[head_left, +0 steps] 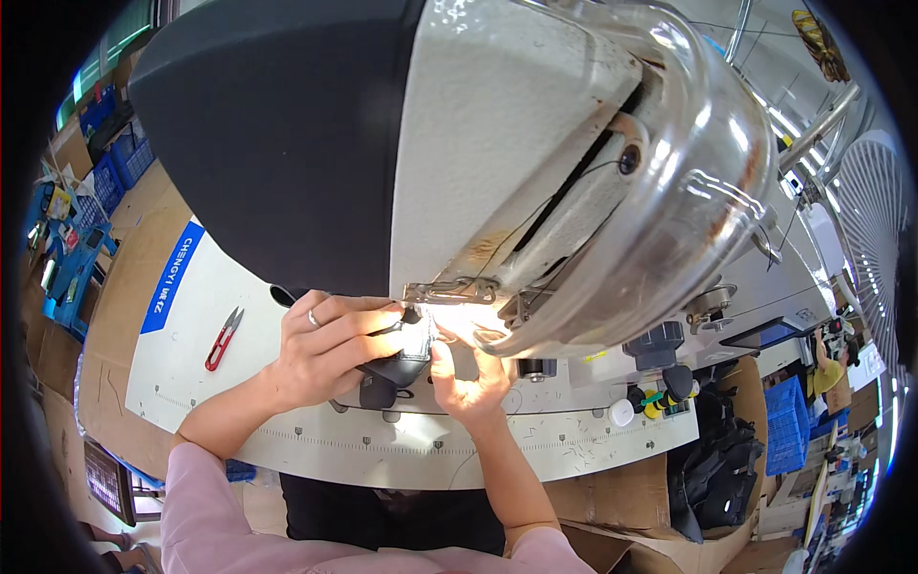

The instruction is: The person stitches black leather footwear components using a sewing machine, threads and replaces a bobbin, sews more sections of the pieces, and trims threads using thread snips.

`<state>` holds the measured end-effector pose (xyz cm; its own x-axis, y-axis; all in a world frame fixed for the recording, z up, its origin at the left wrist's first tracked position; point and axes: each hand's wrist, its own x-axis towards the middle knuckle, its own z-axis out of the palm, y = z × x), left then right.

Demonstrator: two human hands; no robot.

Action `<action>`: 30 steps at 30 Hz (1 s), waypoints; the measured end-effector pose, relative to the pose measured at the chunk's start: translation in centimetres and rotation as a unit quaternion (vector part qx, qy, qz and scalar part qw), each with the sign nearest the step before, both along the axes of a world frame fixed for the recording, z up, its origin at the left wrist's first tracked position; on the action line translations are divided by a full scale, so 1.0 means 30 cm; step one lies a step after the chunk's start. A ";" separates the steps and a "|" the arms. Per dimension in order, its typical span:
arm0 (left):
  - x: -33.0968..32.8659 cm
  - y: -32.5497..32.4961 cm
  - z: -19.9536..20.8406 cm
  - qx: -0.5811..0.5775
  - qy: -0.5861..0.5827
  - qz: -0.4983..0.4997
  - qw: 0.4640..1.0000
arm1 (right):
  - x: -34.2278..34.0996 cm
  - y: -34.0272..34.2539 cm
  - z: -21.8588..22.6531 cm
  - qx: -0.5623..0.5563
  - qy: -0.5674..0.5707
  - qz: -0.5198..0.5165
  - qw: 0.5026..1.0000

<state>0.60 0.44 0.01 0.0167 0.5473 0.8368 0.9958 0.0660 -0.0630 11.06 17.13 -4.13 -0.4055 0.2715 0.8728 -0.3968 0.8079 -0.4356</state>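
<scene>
Under the lit needle area of a large sewing machine [516, 143] lies a small padded black piece [405, 369] with a pale, glaring patch on top. My left hand [330, 344], a ring on one finger, grips this piece from the left, its fingertips pressed on the upper side. On the other side, my right hand [470, 387] has its thumb against the piece's right edge. Its other fingers bend toward the needle area, where strong glare washes out their tips, so their grip is unclear. The machine's lower parts partly cover the piece's far end.
Red-handled thread snips [224, 341] lie left on the white table [258, 421], which has a ruler scale along its front edge. To the right are a round white cap [621, 412] and small spools [660, 404]. A cardboard box [612, 493] of black pieces [715, 459] stands below right.
</scene>
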 end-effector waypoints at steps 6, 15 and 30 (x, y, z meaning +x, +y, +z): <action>-0.013 -0.006 -0.006 -0.008 -0.025 -0.001 1.000 | -0.006 -0.014 0.006 -0.040 -0.006 0.006 0.999; -0.015 0.006 -0.014 0.007 -0.025 0.008 1.000 | -0.005 -0.003 0.035 0.012 0.015 -0.010 1.000; -0.017 0.009 0.006 0.041 -0.035 -0.028 0.998 | -0.005 0.008 0.020 0.008 0.005 0.015 1.000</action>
<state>0.09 0.72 0.20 -0.0143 0.4771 0.8787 0.9999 0.0128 0.0093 10.92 17.38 -3.53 -0.4044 0.2458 0.8809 -0.4247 0.8026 -0.4189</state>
